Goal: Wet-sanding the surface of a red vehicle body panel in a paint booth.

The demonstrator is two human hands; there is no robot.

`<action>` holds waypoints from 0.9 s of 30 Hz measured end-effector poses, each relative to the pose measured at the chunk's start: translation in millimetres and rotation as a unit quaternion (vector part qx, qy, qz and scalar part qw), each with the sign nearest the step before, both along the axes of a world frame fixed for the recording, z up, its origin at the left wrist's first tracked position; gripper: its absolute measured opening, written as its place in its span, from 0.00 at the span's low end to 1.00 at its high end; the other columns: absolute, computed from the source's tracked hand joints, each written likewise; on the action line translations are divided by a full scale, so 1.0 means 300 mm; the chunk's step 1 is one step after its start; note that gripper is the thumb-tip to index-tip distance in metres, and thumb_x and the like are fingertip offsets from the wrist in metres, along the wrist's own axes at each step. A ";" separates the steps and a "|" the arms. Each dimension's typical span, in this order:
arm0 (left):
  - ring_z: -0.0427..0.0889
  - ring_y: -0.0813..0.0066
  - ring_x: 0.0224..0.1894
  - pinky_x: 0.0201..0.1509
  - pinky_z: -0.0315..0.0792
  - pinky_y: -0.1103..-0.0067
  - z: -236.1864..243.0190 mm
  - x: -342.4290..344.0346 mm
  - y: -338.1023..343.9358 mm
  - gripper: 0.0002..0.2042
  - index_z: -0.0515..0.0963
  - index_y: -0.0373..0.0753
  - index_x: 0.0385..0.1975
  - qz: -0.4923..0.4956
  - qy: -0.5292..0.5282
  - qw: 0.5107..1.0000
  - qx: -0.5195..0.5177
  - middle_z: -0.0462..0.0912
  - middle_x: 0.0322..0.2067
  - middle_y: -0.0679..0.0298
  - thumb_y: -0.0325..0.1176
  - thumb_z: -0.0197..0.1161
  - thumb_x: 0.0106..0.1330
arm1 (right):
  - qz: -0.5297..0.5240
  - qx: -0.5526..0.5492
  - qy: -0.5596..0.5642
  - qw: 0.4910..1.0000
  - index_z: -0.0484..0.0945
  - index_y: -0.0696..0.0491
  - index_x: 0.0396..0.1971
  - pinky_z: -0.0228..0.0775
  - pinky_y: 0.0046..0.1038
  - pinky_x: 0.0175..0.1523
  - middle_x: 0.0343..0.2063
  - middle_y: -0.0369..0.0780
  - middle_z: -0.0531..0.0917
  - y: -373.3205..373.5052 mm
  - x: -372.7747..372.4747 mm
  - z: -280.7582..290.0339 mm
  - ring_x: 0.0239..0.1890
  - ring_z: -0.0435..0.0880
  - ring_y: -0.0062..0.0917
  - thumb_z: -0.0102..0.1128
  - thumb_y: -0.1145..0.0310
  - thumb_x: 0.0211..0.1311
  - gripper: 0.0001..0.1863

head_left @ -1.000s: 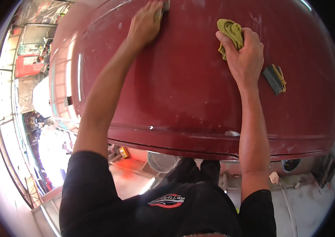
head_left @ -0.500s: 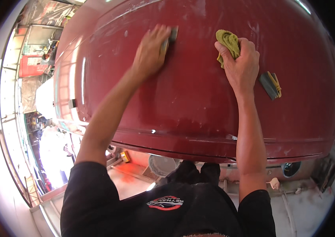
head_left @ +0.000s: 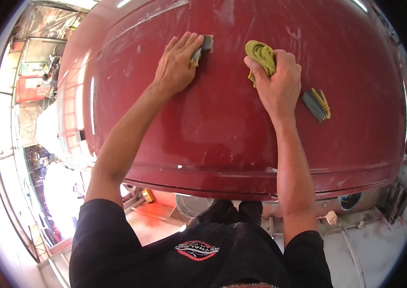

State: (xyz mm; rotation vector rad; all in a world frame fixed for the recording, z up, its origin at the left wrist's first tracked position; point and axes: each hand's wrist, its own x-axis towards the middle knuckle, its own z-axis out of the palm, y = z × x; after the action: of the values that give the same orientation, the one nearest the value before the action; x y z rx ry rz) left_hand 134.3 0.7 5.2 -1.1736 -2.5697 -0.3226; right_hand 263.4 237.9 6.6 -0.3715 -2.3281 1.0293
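Observation:
A wide dark red car panel (head_left: 213, 129) with pale streaks and wet-looking patches spreads out in front of me. On its upper left part my left hand (head_left: 177, 65) lies over a grey sanding block (head_left: 206, 43), fingers together and pressed down. The block's far end and a tan edge of paper stick out beside the fingers. My right hand (head_left: 280, 84) grips a bunched olive-green cloth (head_left: 261, 56) between thumb and fingers, at the panel's upper right. To the right of that hand lies a folded piece of grey sandpaper (head_left: 314, 106) with a yellowish folded strip (head_left: 324, 102) along it.
Below the panel's near edge, a round grey tub (head_left: 193, 205) and a small yellow box (head_left: 147, 196) are on the floor. A round dark lamp-like part (head_left: 350, 200) shows at the lower right. Metal framing and workshop clutter line the left side.
The whole view has shifted slightly, moving the panel leftward in the picture. My left hand was blurred and is sharp now, still on the block. The cloth stays in my right hand.

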 end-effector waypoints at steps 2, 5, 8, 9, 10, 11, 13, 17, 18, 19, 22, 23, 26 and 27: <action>0.74 0.52 0.68 0.73 0.65 0.56 0.006 -0.182 0.066 0.20 0.77 0.40 0.62 0.015 0.027 0.999 0.012 0.77 0.64 0.51 0.30 0.53 0.71 | 0.007 -0.023 -0.009 1.000 0.80 0.54 0.36 0.73 0.41 0.37 0.36 0.42 0.81 -0.008 0.016 0.031 0.36 0.78 0.39 0.77 0.49 0.57 0.24; 0.78 0.50 0.63 0.68 0.70 0.58 0.044 -0.487 0.227 0.20 0.77 0.42 0.61 0.141 -0.021 0.990 -0.017 0.80 0.61 0.52 0.37 0.48 0.75 | 0.023 -0.031 0.014 0.999 0.80 0.53 0.36 0.72 0.42 0.39 0.36 0.42 0.81 -0.013 0.025 0.030 0.37 0.78 0.39 0.78 0.52 0.56 0.22; 0.80 0.43 0.57 0.63 0.72 0.55 0.066 -0.782 0.181 0.22 0.77 0.41 0.61 0.193 0.007 0.980 -0.049 0.82 0.58 0.51 0.46 0.46 0.77 | 0.050 -0.071 0.044 0.995 0.80 0.53 0.37 0.72 0.41 0.41 0.36 0.42 0.81 -0.073 -0.004 0.021 0.38 0.78 0.38 0.78 0.55 0.56 0.20; 0.80 0.44 0.58 0.64 0.72 0.55 0.048 -0.708 0.281 0.22 0.77 0.42 0.61 0.198 -0.043 0.977 -0.062 0.81 0.58 0.51 0.46 0.45 0.77 | 0.038 -0.052 0.028 0.998 0.80 0.53 0.38 0.72 0.41 0.42 0.36 0.42 0.81 -0.027 0.010 -0.004 0.38 0.78 0.38 0.78 0.55 0.56 0.20; 0.80 0.44 0.59 0.64 0.72 0.55 0.061 -0.627 0.325 0.22 0.77 0.43 0.62 0.206 -0.083 0.971 -0.082 0.81 0.59 0.51 0.46 0.45 0.78 | 0.030 -0.042 0.020 0.998 0.80 0.53 0.38 0.72 0.41 0.42 0.36 0.41 0.81 -0.002 0.025 -0.007 0.38 0.77 0.38 0.78 0.55 0.56 0.20; 0.79 0.45 0.59 0.65 0.72 0.55 0.048 -0.562 0.291 0.21 0.77 0.44 0.62 0.161 -0.053 0.984 -0.055 0.80 0.60 0.50 0.45 0.45 0.78 | 0.031 -0.041 0.024 0.998 0.80 0.53 0.38 0.72 0.41 0.42 0.36 0.41 0.81 0.000 0.022 -0.002 0.38 0.77 0.38 0.78 0.55 0.56 0.20; 0.79 0.45 0.60 0.65 0.72 0.56 -0.045 -0.400 0.187 0.20 0.77 0.44 0.61 0.079 0.009 0.997 0.016 0.79 0.60 0.49 0.43 0.47 0.78 | 0.036 -0.068 -0.019 0.997 0.80 0.53 0.39 0.72 0.40 0.43 0.37 0.42 0.81 -0.002 0.026 0.000 0.38 0.77 0.39 0.78 0.54 0.56 0.21; 0.78 0.47 0.61 0.62 0.73 0.55 -0.063 -0.415 0.156 0.17 0.79 0.40 0.54 0.019 0.063 0.995 0.078 0.81 0.58 0.50 0.41 0.48 0.76 | 0.018 -0.013 0.012 1.000 0.80 0.53 0.39 0.72 0.40 0.42 0.38 0.42 0.80 -0.022 0.025 0.012 0.38 0.77 0.39 0.78 0.54 0.57 0.21; 0.79 0.46 0.60 0.61 0.74 0.55 -0.038 -0.483 0.170 0.17 0.79 0.40 0.54 0.069 0.031 0.996 0.049 0.81 0.59 0.50 0.41 0.48 0.76 | 0.022 -0.018 0.012 1.000 0.80 0.53 0.40 0.72 0.40 0.42 0.38 0.42 0.80 -0.028 0.027 0.023 0.38 0.76 0.39 0.78 0.53 0.57 0.21; 0.79 0.45 0.59 0.61 0.74 0.55 0.014 -0.586 0.204 0.18 0.79 0.41 0.54 0.118 0.002 0.993 0.021 0.80 0.60 0.51 0.42 0.47 0.76 | 0.025 -0.021 0.014 0.999 0.80 0.53 0.40 0.72 0.40 0.42 0.38 0.42 0.80 -0.033 0.027 0.032 0.38 0.76 0.39 0.78 0.53 0.57 0.22; 0.83 0.41 0.50 0.56 0.75 0.54 0.085 -0.921 0.236 0.17 0.80 0.43 0.53 0.182 0.004 0.983 -0.032 0.85 0.48 0.46 0.42 0.46 0.77 | 0.045 -0.039 0.045 0.997 0.80 0.52 0.40 0.71 0.40 0.41 0.38 0.42 0.80 -0.058 0.022 0.036 0.38 0.76 0.38 0.78 0.54 0.57 0.21; 0.85 0.42 0.46 0.53 0.76 0.53 0.085 -1.021 0.184 0.17 0.81 0.41 0.49 0.178 0.028 0.983 -0.027 0.85 0.44 0.45 0.39 0.45 0.78 | 0.048 -0.046 0.047 0.997 0.80 0.52 0.40 0.71 0.40 0.41 0.38 0.42 0.80 -0.073 0.011 0.040 0.38 0.76 0.38 0.78 0.54 0.57 0.21; 0.82 0.40 0.53 0.59 0.74 0.54 0.069 -1.035 0.183 0.21 0.79 0.44 0.55 0.191 -0.009 0.975 -0.111 0.84 0.52 0.47 0.47 0.44 0.77 | 0.059 -0.052 0.064 0.995 0.79 0.52 0.39 0.70 0.40 0.42 0.38 0.41 0.80 -0.063 0.008 0.031 0.38 0.75 0.37 0.78 0.55 0.57 0.20; 0.84 0.40 0.49 0.58 0.75 0.53 -0.014 -0.901 0.253 0.20 0.79 0.42 0.54 0.155 -0.017 0.983 -0.094 0.83 0.52 0.47 0.44 0.41 0.78 | 0.046 -0.037 0.043 0.997 0.79 0.52 0.39 0.69 0.39 0.42 0.38 0.40 0.80 -0.028 0.015 0.000 0.38 0.76 0.37 0.78 0.55 0.57 0.20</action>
State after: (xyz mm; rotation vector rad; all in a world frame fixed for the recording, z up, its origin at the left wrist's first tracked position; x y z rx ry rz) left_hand -136.1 76.6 1.0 -0.8091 -2.8069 -0.0303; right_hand 267.9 229.6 6.6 -0.2448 -2.2527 1.1567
